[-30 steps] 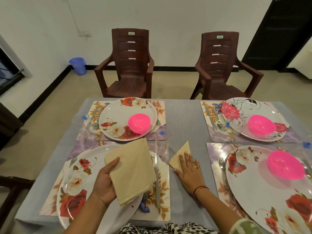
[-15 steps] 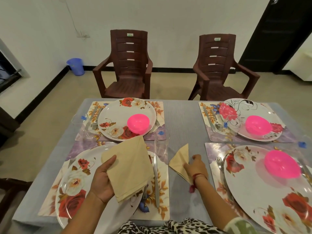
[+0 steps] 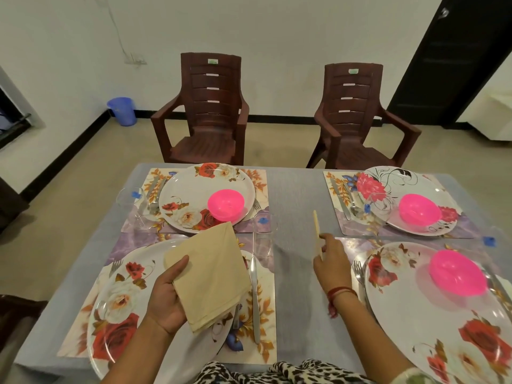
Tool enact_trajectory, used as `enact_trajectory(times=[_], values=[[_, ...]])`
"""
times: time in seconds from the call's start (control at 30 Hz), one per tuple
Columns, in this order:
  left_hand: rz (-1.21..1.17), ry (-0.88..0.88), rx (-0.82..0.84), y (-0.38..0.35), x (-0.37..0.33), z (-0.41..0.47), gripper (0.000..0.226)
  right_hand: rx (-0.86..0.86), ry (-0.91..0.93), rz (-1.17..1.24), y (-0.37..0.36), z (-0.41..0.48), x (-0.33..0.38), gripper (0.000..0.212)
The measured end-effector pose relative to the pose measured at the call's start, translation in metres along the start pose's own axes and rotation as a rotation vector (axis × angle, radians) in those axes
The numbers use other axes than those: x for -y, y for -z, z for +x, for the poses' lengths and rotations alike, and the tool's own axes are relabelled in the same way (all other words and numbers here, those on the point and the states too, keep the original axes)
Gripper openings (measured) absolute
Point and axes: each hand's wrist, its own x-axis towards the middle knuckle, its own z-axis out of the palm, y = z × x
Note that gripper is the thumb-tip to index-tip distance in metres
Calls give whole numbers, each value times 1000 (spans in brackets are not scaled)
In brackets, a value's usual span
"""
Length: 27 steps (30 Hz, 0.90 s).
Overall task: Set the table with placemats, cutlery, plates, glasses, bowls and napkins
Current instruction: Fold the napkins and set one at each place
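Note:
My left hand [image 3: 169, 295] holds a stack of folded beige napkins [image 3: 210, 275] above the near left floral plate [image 3: 124, 309]. My right hand [image 3: 329, 261] pinches one folded beige napkin [image 3: 316, 231], lifted on edge above the bare grey tablecloth [image 3: 296, 195] between the near placemats. Floral placemats lie at all four settings, each with a plate. Pink bowls [image 3: 225, 204] [image 3: 419, 209] [image 3: 457, 273] sit on three plates. A knife [image 3: 254, 295] lies right of the near left plate, with a clear glass [image 3: 263, 234] beyond it.
Two brown plastic chairs [image 3: 210, 112] [image 3: 352, 120] stand behind the far edge of the table. A blue bucket [image 3: 123, 110] sits on the floor by the wall at left. A dark door [image 3: 454, 59] is at right. More clear glasses [image 3: 128, 198] stand by the far settings.
My right hand, flat on the single napkin a second ago, has closed on it and raised it off the table onto its edge. My left hand keeps the stack nearly still.

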Motion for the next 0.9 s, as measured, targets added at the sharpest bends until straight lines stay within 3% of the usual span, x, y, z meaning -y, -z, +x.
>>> enact_trajectory(times=[0.1, 0.17, 0.27, 0.43, 0.6, 0.8, 0.87, 0.9], values=[[-1, 3, -10, 2, 0, 0, 70, 96, 161, -437, -12, -7, 15, 37], [-4, 11, -22, 4, -1, 0, 73, 256, 139, -551, -34, -15, 20, 37], [-5, 10, -26, 4, -2, -1, 74, 396, 64, -502, -59, -24, 22, 35], [-2, -5, -46, 4, -6, -5, 74, 174, 184, -476, -57, -18, 2, 38], [-2, 4, -51, 3, -5, -4, 73, 373, 326, -523, -73, -21, -34, 85], [-15, 17, -56, 2, -2, 0, 73, 352, 284, -556, -84, -13, -41, 93], [0, 15, -48, -3, -1, 0, 61, 341, 285, -564, -86, -11, -40, 97], [6, 6, -48, -5, -1, 0, 44, 341, 285, -563, -86, -11, -39, 97]])
